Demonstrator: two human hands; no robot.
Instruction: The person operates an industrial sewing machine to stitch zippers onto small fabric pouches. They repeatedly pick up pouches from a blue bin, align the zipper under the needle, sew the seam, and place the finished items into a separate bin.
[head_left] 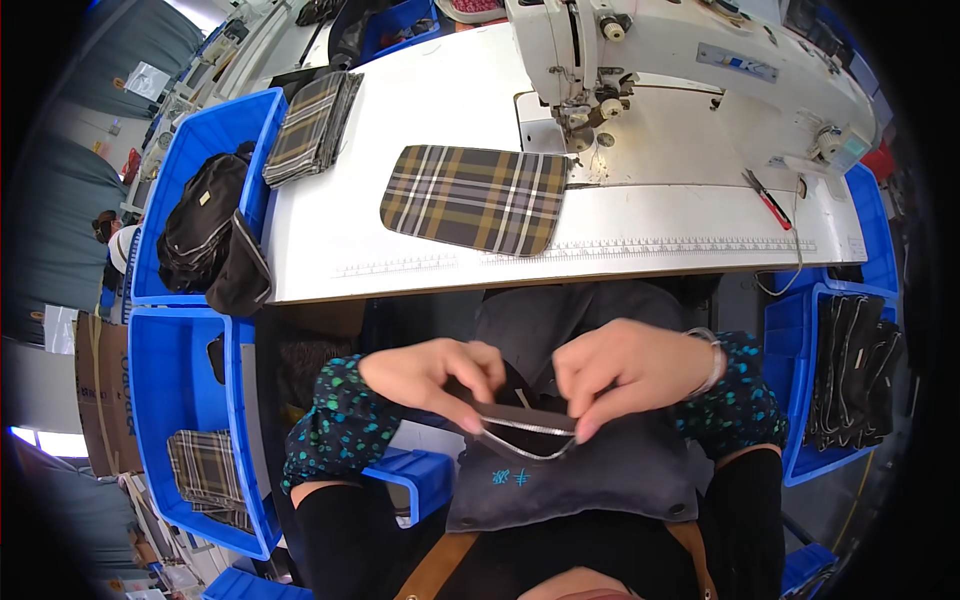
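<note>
Above my lap, both hands hold a dark fabric piece [535, 421] with a silvery zipper-like edge, its mouth gaping between them. My left hand [432, 380] pinches one end between thumb and fingers. The opposite end is pinched by my right hand [632, 372], which has a bracelet at the wrist. Part of the piece is lost against my grey apron [600, 475]. On the white table [420, 110] beyond my hands lies a plaid fabric panel [478, 198] with rounded corners.
A sewing machine [700, 60] stands at the back right, with red-handled snips [768, 202] nearby. At the table's left is a plaid stack [312, 125] beside a blue bin [170, 150] of dark pieces. Another bin [185, 340] holds plaid panels; a right-hand bin [795, 400] holds dark, light-edged pieces.
</note>
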